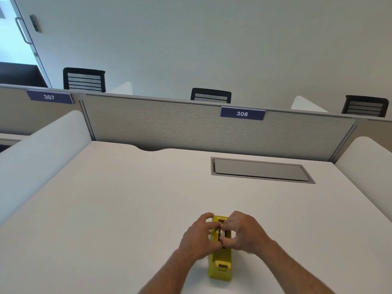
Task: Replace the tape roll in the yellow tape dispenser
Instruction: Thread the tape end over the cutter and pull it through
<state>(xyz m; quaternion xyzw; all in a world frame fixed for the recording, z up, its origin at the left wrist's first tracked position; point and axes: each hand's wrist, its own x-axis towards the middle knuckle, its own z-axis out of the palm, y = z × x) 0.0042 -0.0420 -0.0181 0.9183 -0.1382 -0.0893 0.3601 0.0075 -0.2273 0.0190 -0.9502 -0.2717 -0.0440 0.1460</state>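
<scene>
The yellow tape dispenser [220, 264] stands on the white desk [127, 209], its cutter end toward me. A whitish tape roll [222, 231] shows in the dispenser's slot, mostly hidden by fingers. My left hand [199, 236] grips the dispenser's left side, with its fingertips over the top at the roll. My right hand [241, 232] comes in from the right, thumb and fingers pinching the roll. Both hands meet over the slot.
A grey recessed cable hatch [261, 170] lies in the desk at the back right. A grey partition [169, 124] with a label reading 306 closes the far edge; white side dividers [42, 149] flank the desk. Black chairs stand beyond.
</scene>
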